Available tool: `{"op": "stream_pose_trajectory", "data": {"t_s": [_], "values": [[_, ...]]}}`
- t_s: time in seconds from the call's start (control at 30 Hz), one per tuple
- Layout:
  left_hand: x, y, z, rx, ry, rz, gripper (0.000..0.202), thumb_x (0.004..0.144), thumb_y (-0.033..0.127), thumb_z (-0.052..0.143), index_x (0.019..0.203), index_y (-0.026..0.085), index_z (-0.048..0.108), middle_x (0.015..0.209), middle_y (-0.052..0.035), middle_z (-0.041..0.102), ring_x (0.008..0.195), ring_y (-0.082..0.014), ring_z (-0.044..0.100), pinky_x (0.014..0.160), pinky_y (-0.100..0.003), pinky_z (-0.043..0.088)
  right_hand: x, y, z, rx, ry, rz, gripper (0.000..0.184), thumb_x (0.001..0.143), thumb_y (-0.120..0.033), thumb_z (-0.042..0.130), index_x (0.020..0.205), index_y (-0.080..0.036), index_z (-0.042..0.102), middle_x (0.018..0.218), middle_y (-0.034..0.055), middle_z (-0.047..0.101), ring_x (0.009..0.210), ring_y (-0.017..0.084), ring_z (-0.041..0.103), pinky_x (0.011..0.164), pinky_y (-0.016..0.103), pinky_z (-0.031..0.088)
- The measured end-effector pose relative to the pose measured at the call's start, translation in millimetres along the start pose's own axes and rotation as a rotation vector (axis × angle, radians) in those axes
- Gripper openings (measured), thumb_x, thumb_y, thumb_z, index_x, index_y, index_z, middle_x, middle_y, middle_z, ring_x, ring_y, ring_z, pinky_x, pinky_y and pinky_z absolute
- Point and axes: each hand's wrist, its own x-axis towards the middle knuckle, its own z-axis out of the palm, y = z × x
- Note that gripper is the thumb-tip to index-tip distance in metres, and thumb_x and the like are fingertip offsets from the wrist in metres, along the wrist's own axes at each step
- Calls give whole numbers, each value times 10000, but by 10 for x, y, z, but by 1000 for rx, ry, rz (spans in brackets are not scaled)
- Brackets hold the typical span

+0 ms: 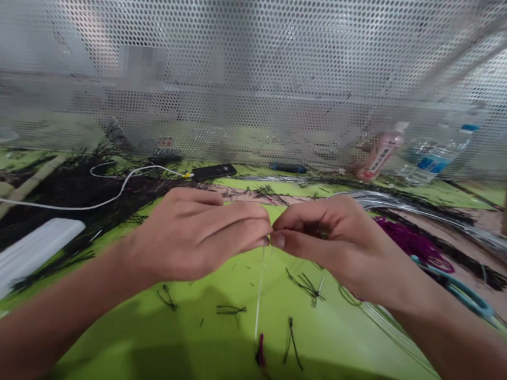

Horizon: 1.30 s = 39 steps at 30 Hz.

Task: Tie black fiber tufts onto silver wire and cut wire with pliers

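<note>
Head view shows both forearms coming in from 7 and 5 o'clock and meeting at the centre, just above a bright green worktop (204, 351). The left hand (196, 238) is turned knuckles-up, its fingers curled and its thumb and forefinger pressed together. The right hand (333, 244) mirrors it, with its fingertips touching those of the left. Each grip is clenched in a pinch on the top end of a thin pale strand (259, 297), which hangs straight down toward 6 o'clock. A small magenta tuft (260, 353) lies at the strand's lower end, and short black fibre scraps (305, 283) lie scattered beneath the hands.

At 2 o'clock, behind a perforated silver metal screen (264, 67), a pink plastic bottle (383, 151) leans beside a clear plastic bottle with a blue label (438, 153). The mesh blurs both, so I cannot tell what is in them.

A flat white rectangular box (21, 258) rests at 9 o'clock, next to a heap of long black fibres (67, 188). A white cable (115, 193) crosses that heap. At 3 o'clock lie teal-handled scissors (462, 291), near a magenta fibre bundle (408, 242).
</note>
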Motion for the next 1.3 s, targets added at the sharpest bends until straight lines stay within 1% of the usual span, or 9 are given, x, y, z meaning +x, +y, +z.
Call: {"op": "stream_pose_trajectory", "data": {"t_s": [0.2,0.27,0.37,0.47,0.53,0.67,0.83,1.13,1.3], "values": [[79,91,-21,-306,-73,-369,81,966,260,677,942,194,719,898,23,803,832,-133,769,718,-200,565,-8,-23,-36,-33,14,-73,120,881,-192,722,764,-167,713,549,-76,400,490,43,278,426,221,200],[108,124,-54,-498,-93,-562,82,928,286,726,922,206,741,835,40,785,667,-98,732,599,-172,538,-27,-39,-54,-64,8,-93,120,885,-189,714,767,-176,708,544,-74,416,486,47,294,427,224,206],[141,147,-109,-726,-183,-832,120,902,357,743,912,240,770,609,65,692,389,-55,534,371,-169,382,-59,-66,-54,-141,11,-128,114,900,-189,686,790,-186,713,556,-66,457,498,56,337,441,224,242],[162,132,-145,-849,-284,-965,138,894,352,737,843,229,772,414,83,502,322,-61,391,315,-185,271,-73,-79,-11,-258,25,-189,128,911,-167,653,806,-188,722,599,-49,542,529,64,414,483,221,308],[169,104,-153,-930,-358,-1019,158,888,327,736,783,211,753,406,86,456,324,-59,376,318,-180,265,-68,-75,25,-339,33,-211,136,913,-161,639,817,-187,732,635,-35,601,557,72,470,515,224,345],[158,26,-147,-989,-464,-1086,177,902,323,716,779,195,730,435,91,449,319,-43,377,327,-158,274,-48,-58,44,-311,6,-169,117,900,-172,651,822,-177,738,599,-47,567,523,62,435,480,219,317],[118,-52,-163,-1034,-473,-997,170,935,368,670,973,234,766,556,42,623,454,-91,587,426,-166,420,-44,-64,-2,-147,-15,-84,144,902,-197,661,774,-164,716,568,-65,450,497,50,343,440,219,254],[172,46,-178,-888,-490,-947,238,940,387,603,871,226,764,509,41,515,391,-79,356,337,-201,236,-33,-84,41,-115,-12,-58,136,897,-184,675,771,-165,723,557,-65,426,494,52,314,429,227,230],[191,99,-172,-742,-407,-896,241,945,378,585,856,226,750,661,7,643,489,-102,480,393,-210,308,-30,-69,14,-107,24,-47,128,879,-210,721,758,-170,729,549,-63,401,490,55,295,423,231,221]]}}
